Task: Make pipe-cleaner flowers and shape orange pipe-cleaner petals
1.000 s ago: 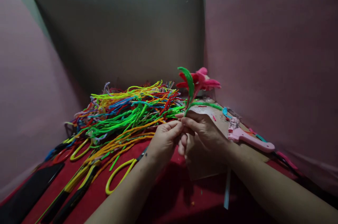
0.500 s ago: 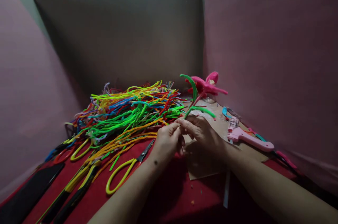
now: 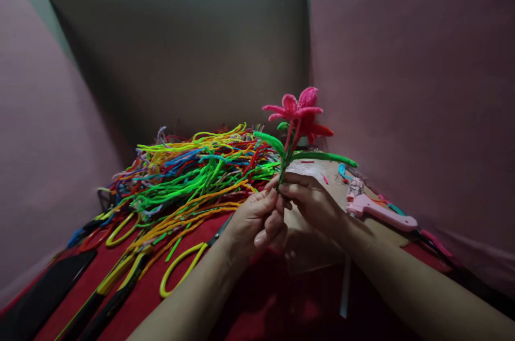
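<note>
Fingers (image 3: 265, 202) of left hand (image 3: 250, 219) and right hand (image 3: 316, 204) pinched on the flower (image 3: 292, 110) by its green stem (image 3: 284, 167); blooms up, above the hands. Surface: red cloth (image 3: 140, 303), pink walls (image 3: 414, 89) either side, grey panel (image 3: 189, 62) behind. Pipe-cleaner pile (image 3: 201, 169) to the left. Pink glue gun (image 3: 380, 213) on brown board (image 3: 338, 177), right. Left forearm (image 3: 193, 287) hides part of the yellow-handled scissors (image 3: 196, 249); right hand covers some board.

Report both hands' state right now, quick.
Left hand: closed, holding the flower's green stem.
Right hand: closed, pinching the same stem.
</note>
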The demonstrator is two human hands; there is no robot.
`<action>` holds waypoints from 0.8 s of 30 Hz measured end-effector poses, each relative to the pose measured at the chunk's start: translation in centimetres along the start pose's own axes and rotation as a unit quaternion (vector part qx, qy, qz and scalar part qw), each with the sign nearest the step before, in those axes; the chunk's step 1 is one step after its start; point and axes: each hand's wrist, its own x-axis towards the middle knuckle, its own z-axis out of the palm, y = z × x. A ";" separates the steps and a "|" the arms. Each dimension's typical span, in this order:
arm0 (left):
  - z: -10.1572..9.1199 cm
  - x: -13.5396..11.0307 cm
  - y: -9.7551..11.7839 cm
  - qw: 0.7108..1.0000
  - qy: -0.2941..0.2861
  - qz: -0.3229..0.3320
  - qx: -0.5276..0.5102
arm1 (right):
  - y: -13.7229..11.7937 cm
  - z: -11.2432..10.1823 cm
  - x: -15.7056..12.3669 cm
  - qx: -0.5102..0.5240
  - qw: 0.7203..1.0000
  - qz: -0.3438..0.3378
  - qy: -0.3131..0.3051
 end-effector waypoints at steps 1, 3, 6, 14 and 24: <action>0.1 0.0 -0.1 1.000 0.002 -0.004 -0.006 | 0.0 0.0 -0.1 0.007 1.000 0.000 0.006; 0.3 -0.2 -0.2 1.000 -0.002 -0.006 -0.013 | 0.1 0.1 -0.2 -0.003 1.000 -0.004 0.018; 0.5 -0.4 -0.1 1.000 -0.008 -0.002 -0.008 | -0.1 -0.1 -0.2 -0.032 0.999 -0.008 0.030; 0.7 0.1 2.1 0.894 0.230 0.038 0.382 | -0.5 -0.5 0.3 -0.130 0.989 -0.023 0.064; 0.2 -0.2 1.8 0.933 0.237 0.103 0.249 | -0.1 0.7 0.1 -0.053 0.993 0.084 -0.067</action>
